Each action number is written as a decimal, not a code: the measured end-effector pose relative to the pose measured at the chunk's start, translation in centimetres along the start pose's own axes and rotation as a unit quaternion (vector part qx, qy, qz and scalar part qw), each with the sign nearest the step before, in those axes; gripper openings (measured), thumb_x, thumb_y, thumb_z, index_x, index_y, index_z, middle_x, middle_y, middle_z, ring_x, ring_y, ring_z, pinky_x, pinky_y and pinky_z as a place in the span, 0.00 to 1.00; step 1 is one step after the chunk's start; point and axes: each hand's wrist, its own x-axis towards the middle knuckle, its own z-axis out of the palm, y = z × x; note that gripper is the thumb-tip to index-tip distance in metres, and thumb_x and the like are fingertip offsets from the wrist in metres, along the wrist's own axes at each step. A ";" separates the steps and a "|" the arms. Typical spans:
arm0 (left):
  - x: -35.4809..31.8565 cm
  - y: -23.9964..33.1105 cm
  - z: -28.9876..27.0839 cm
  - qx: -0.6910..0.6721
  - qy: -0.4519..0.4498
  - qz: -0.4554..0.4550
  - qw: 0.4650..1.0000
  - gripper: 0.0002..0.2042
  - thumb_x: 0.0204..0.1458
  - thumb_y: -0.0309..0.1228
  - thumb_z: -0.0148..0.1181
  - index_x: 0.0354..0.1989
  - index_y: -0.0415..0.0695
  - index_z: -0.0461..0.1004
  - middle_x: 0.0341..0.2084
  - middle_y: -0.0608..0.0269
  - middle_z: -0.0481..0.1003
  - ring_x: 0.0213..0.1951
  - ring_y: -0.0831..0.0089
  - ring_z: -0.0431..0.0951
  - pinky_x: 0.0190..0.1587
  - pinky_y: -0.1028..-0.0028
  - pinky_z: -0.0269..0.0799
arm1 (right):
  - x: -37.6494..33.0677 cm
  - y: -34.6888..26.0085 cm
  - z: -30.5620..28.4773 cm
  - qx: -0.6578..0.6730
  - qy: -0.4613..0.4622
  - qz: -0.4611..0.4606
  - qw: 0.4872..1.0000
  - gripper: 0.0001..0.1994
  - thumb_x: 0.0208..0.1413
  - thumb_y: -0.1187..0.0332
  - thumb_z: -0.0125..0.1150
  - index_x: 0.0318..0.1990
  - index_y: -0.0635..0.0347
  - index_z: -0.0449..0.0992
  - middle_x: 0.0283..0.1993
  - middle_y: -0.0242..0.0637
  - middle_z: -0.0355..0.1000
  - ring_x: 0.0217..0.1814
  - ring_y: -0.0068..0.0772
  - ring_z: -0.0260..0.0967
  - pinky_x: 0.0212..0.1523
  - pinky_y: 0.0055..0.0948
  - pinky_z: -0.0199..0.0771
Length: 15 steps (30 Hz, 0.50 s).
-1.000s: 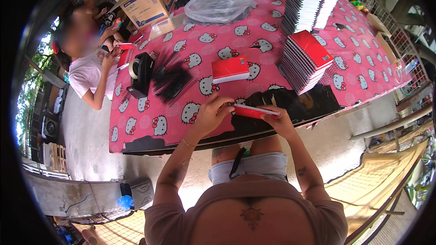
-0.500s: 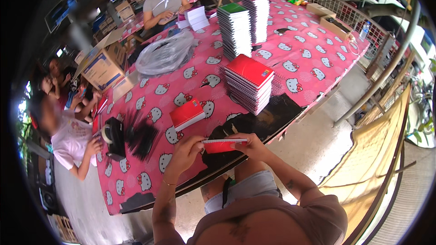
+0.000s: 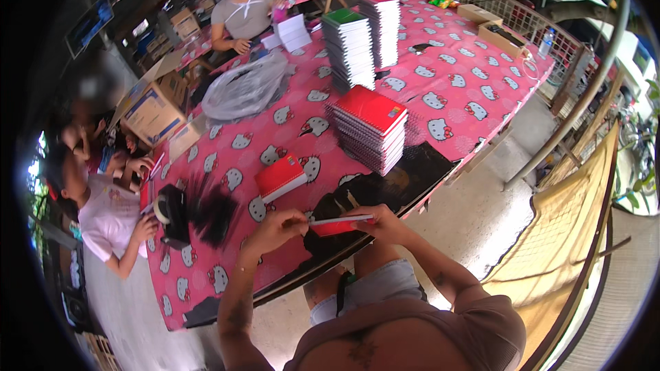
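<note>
Change since the earlier frame: the view has swung, so the stack of red notebooks (image 3: 370, 127) now sits nearer the picture's middle; both hands keep the same hold on the red notebook (image 3: 338, 224), which stays level before the person's chest.
Red notebook: a thin, red-covered spiral notebook, held flat and edge-on just nearer the person than the stack of red notebooks, over the black sheet (image 3: 385, 189) at the desk's near edge.
Left hand (image 3: 277, 228): closed on the notebook's left end, fingers curled, pinching it.
Right hand (image 3: 382, 223): closed on the notebook's right end, fingers wrapped under and thumb above.
Handling, as a judgement: light and easy to lift; the card cover looks flexible, so it likely bends if gripped at one corner only. The glossy cover may slip a little.
Where to hold: both short ends, or along the wire spine, where it seems stiffest.
Desk (image 3: 454, 75): covered in pink cartoon-cat cloth.
Nearby: a single red notebook (image 3: 280, 176) lies left of the stack; taller notebook stacks (image 3: 361, 41) stand beyond it; a black tape dispenser (image 3: 173, 214) sits far left.
</note>
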 end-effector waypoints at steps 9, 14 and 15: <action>1.2 1.7 -0.2 -0.152 0.006 -0.100 0.983 0.05 0.60 0.27 0.61 0.42 0.41 0.77 0.25 0.67 0.78 0.27 0.81 0.76 0.30 0.78 0.69 | -0.7 0.5 0.4 0.016 0.034 0.016 0.999 0.15 0.58 0.80 0.60 0.53 0.64 0.78 0.46 0.38 0.79 0.46 0.21 0.73 0.48 0.24 0.73; 0.4 2.8 0.1 0.064 0.008 -0.094 0.993 0.09 0.54 0.25 0.67 0.42 0.39 0.75 0.33 0.63 0.79 0.32 0.79 0.78 0.33 0.77 0.71 | -0.4 -0.1 1.1 0.055 0.044 0.041 0.997 0.15 0.59 0.80 0.59 0.54 0.64 0.77 0.48 0.38 0.79 0.46 0.21 0.73 0.49 0.23 0.73; 0.3 2.8 0.2 0.057 0.030 -0.080 0.995 0.09 0.54 0.26 0.67 0.42 0.40 0.76 0.35 0.62 0.78 0.33 0.78 0.78 0.33 0.77 0.71 | -0.4 -0.3 1.1 0.042 0.040 0.041 0.997 0.15 0.60 0.80 0.59 0.54 0.65 0.77 0.48 0.38 0.79 0.46 0.21 0.73 0.49 0.23 0.73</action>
